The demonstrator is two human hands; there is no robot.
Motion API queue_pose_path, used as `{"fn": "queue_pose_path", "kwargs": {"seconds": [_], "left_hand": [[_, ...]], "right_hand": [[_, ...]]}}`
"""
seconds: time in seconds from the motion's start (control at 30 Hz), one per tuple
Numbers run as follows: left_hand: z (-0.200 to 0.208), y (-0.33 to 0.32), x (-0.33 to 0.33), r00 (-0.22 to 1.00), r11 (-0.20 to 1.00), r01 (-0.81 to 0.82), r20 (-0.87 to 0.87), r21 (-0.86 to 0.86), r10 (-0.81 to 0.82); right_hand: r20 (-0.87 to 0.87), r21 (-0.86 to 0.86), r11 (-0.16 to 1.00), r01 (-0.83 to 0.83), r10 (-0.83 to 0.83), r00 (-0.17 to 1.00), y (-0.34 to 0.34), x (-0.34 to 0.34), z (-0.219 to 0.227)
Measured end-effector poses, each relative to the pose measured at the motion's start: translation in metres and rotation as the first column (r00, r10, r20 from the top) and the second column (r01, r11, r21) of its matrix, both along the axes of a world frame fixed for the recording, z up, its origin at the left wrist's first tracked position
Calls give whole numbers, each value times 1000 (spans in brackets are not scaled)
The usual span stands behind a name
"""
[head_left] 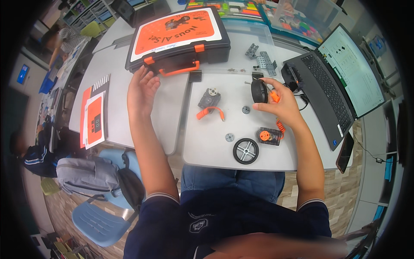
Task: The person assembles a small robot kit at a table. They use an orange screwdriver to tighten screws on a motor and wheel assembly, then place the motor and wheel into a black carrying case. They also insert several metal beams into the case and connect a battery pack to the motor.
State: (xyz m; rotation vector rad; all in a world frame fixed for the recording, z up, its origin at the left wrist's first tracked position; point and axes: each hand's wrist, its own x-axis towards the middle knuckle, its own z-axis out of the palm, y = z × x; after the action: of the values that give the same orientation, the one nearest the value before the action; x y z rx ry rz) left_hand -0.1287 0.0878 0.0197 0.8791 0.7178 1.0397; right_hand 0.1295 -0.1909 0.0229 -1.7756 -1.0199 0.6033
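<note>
My right hand (282,103) grips a black wheel (258,91) above the table, seen nearly edge-on. My left hand (144,88) is raised with fingers apart, beside the front latch of a black case (211,55) with an orange and white label. Whether it touches the case I cannot tell. Below my right hand lie a motor with an orange hub (267,136), a second wheel with grey spokes (246,151) and a small grey disc (230,137). Another grey disc (246,109) sits near the held wheel. A motor with a white hub (210,98) rests beside a coiled orange cable (209,112).
An open laptop (327,82) stands at the right, a phone (344,153) near its front corner. Grey perforated plates (267,63) and small fasteners lie farther back. Orange and white booklets (95,118) are at the left. Bins of colourful parts (297,23) stand behind.
</note>
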Motion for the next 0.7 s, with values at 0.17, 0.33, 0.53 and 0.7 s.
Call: {"fn": "queue_pose_path", "kwargs": {"seconds": [0.17,0.33,0.53,0.7], "left_hand": [[-10,17,-4,999,999,33,37,-4,-33],[-10,11,1,990,990,-137,44,-20,137],[1,14,2,998,999,5,62,34,-7],[12,32,2,997,988,-36,-60,151,46]], "right_hand": [[8,-26,1000,13,-12,1000,-1,0,0],[23,-29,1000,4,-4,1000,1,1,-2],[-3,-104,995,0,0,1000,-1,4,1],[31,-65,998,2,0,1000,0,3,1]]}}
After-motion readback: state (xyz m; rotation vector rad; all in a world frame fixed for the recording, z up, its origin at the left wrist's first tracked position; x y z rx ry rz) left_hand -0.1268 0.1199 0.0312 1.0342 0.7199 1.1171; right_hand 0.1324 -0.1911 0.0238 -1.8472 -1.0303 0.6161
